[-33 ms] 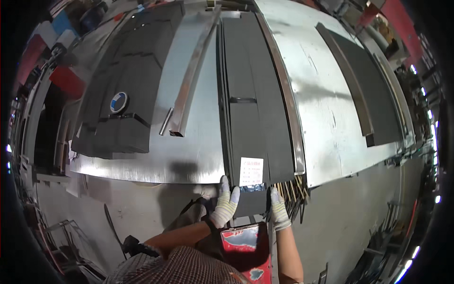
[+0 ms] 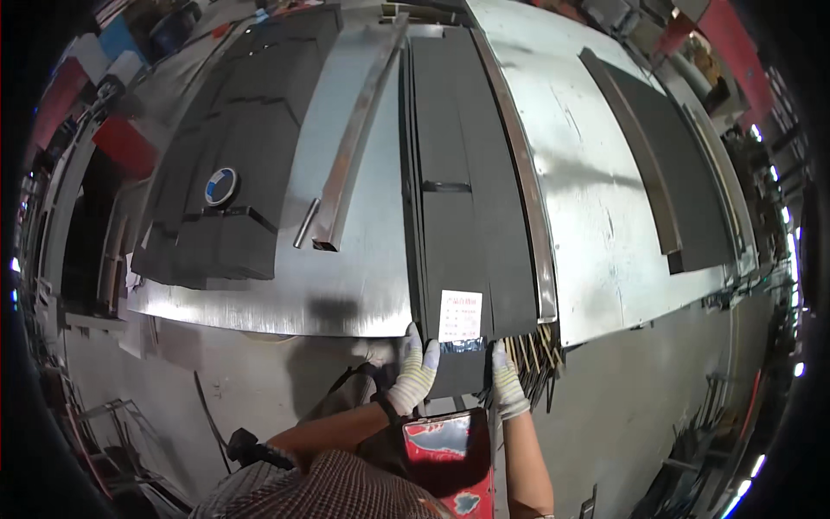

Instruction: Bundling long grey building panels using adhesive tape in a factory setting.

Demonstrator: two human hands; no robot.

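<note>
A stack of long dark grey flat strips lies lengthwise in front of me, its near end overhanging the table edge. My left hand, in a striped work glove, grips the left side of that end. My right hand, gloved alike, closes on the opposite side; the fingers beneath are hidden. Between them a white printed label lies on the top strip, just above a shiny dark band across the strips. Farther up, a narrow black band crosses the stack.
Brown rectangular metal bars flank the strips on the metal-topped table. At left, a tape roll rests on a dark grey stack, with a short metal rod nearby. A red worn stool stands below my hands.
</note>
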